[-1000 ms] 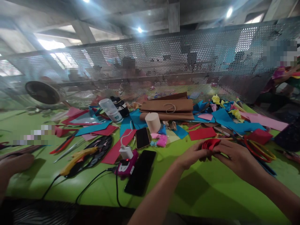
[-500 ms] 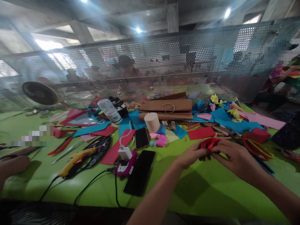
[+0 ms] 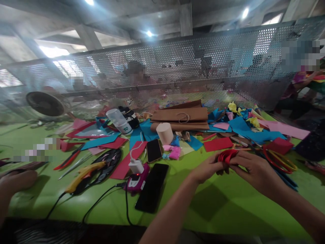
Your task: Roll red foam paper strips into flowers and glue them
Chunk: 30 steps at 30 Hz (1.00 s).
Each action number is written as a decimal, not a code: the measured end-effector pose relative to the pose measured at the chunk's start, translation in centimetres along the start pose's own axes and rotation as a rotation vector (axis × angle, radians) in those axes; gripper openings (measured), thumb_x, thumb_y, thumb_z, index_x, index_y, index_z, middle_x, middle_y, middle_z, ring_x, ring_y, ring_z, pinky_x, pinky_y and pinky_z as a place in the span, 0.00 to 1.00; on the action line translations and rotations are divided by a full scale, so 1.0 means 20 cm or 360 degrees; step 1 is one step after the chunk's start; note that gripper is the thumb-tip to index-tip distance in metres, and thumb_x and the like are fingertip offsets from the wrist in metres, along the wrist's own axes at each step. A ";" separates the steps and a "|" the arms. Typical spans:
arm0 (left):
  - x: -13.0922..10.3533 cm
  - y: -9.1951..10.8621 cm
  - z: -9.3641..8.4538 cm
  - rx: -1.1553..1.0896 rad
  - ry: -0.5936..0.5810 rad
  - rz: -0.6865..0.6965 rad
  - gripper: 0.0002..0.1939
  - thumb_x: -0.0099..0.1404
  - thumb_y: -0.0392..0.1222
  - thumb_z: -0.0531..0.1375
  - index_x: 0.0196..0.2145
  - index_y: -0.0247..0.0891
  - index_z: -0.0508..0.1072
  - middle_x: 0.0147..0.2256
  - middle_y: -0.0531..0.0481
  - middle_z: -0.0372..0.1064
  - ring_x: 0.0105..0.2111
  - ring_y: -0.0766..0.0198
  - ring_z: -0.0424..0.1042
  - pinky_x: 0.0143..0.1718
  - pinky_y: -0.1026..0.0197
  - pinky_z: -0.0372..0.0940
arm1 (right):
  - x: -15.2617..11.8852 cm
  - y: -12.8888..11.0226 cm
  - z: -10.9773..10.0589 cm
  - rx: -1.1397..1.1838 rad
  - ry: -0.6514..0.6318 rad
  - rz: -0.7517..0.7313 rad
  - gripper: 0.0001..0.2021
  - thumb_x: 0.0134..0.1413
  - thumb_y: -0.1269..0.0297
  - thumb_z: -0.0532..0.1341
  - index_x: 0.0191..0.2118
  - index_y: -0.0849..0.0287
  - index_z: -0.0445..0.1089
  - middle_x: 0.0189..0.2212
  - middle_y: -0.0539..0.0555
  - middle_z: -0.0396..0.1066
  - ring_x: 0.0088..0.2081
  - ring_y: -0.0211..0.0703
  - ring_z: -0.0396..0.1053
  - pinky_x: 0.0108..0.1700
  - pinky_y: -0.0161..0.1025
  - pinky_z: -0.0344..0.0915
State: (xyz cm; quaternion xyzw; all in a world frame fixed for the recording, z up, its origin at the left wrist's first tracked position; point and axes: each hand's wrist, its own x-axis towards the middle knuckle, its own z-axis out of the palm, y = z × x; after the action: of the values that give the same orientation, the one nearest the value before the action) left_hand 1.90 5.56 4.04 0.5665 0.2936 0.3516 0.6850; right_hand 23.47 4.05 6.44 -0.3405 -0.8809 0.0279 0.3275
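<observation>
Between my two hands, over the right part of the green table (image 3: 175, 189), is a curled red paper piece (image 3: 226, 156) with layered, petal-like folds. My left hand (image 3: 208, 166) pinches it from the left, its fingers partly tucked beneath. My right hand (image 3: 250, 166) closes on it from the right, thumb below and fingers above. Just behind my hands lies a flat red paper piece (image 3: 217, 144). Red and yellow rings (image 3: 279, 158), perhaps tape rolls or scissor handles, rest beyond my right hand.
A yellow glue gun (image 3: 83, 174), a black phone (image 3: 151, 188) and a magenta power adapter (image 3: 137, 179) with cables lie to the left. Behind stand a white roll (image 3: 164, 133) and folded brown paper (image 3: 180, 117). Another person's hand (image 3: 19, 179) is at the left edge.
Both hands stay on the red paper piece with hardly any movement. The view has shifted slightly, and the other person's hand at the left shows a little more.
</observation>
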 end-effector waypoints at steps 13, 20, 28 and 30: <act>0.02 -0.03 -0.02 0.0035 -0.0007 -0.0027 0.37 0.60 0.51 0.67 0.64 0.33 0.70 0.31 0.50 0.71 0.29 0.67 0.64 0.33 0.62 0.58 | -0.01 -0.01 0.00 -0.0022 -0.0028 -0.0002 0.07 0.67 0.68 0.61 0.41 0.52 0.78 0.39 0.53 0.79 0.39 0.46 0.77 0.41 0.40 0.70; 0.02 -0.04 -0.02 -0.0051 -0.0006 -0.0067 0.38 0.56 0.47 0.65 0.63 0.32 0.70 0.30 0.51 0.73 0.27 0.68 0.64 0.30 0.62 0.56 | -0.04 0.01 0.03 -0.0302 0.0149 -0.0223 0.08 0.70 0.67 0.60 0.44 0.54 0.78 0.41 0.56 0.80 0.39 0.48 0.78 0.41 0.42 0.70; 0.02 -0.02 -0.01 -0.0141 0.0012 -0.0165 0.33 0.53 0.48 0.67 0.54 0.32 0.72 0.27 0.52 0.71 0.25 0.68 0.63 0.28 0.62 0.54 | -0.04 0.02 0.02 -0.0348 0.0185 -0.0377 0.08 0.70 0.69 0.60 0.46 0.54 0.77 0.41 0.54 0.81 0.40 0.47 0.79 0.42 0.43 0.70; 0.02 -0.02 -0.01 -0.0151 0.0008 -0.0174 0.33 0.53 0.49 0.68 0.55 0.32 0.72 0.27 0.52 0.71 0.25 0.68 0.63 0.28 0.62 0.54 | -0.04 0.02 0.02 -0.0345 0.0174 -0.0400 0.09 0.71 0.69 0.59 0.47 0.53 0.77 0.41 0.54 0.81 0.41 0.46 0.79 0.42 0.42 0.69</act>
State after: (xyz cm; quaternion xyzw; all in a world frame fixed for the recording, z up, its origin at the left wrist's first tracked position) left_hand 2.01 5.85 3.64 0.5158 0.3087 0.3286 0.7285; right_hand 23.92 3.85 5.64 -0.2620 -0.8952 -0.1271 0.3373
